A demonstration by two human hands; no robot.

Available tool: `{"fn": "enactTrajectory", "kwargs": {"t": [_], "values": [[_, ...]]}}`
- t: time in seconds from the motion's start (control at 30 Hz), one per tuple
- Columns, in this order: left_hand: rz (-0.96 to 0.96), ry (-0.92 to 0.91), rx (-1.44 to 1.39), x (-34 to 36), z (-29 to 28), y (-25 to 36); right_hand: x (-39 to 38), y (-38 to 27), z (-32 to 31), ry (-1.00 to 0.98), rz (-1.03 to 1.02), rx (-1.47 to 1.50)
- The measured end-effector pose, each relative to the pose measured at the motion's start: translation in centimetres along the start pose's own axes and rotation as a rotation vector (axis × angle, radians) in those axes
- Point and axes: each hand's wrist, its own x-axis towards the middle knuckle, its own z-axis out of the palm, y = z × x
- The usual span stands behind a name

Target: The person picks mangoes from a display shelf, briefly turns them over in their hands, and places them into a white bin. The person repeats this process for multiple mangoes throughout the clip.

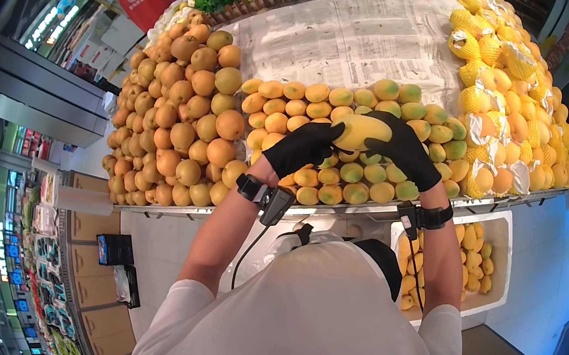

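A large yellow mango (361, 133) is held level over the display, one end in each of my black-gloved hands. My left hand (302, 150) pinches its left end with thumb and fingers. Around the right end curl the fingers of my right hand (403, 150), which hides that tip. Below and around both hands lie rows of yellow-green mangoes (329, 195) on the stand. Dark straps with small devices and cables sit on both my wrists.
Brown-orange round pears (182, 137) are heaped to the left, fruit in yellow foam nets (499, 51) to the right. Paper sheets (360, 40) cover the back of the stand, before a small wooden fence with flowers. A white tub (497, 295) of mangoes stands at my right side.
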Motion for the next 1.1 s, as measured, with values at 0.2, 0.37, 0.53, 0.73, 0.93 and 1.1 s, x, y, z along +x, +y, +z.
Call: {"fn": "enactTrajectory", "kwargs": {"t": [0.2, 0.37, 0.53, 0.73, 0.93, 1.1], "values": [[0.449, 0.003, 0.193, -0.8, 1.2, -1.6, 0.5, -0.7, 1.1, 0.108, -0.050, 0.031], [0.750, 0.270, 0.484, -0.9, 2.1, -2.3, 0.1, -2.0, 1.7, 0.125, 0.006, 0.046], [0.873, 0.267, 0.569, -2.3, 3.2, -2.1, -0.7, 0.4, 1.4, 0.098, -0.117, -0.205], [0.943, 0.193, 0.581, -2.2, 2.8, -2.0, -0.8, -2.5, 2.1, 0.134, -0.099, 0.102], [0.895, 0.311, 0.675, -1.7, 2.6, -2.6, -1.1, 0.5, 2.1, 0.213, -0.014, 0.198], [0.790, 0.178, 0.533, -2.7, 2.4, -1.5, -0.5, -1.9, 3.4, 0.174, -0.075, 0.064]]}}
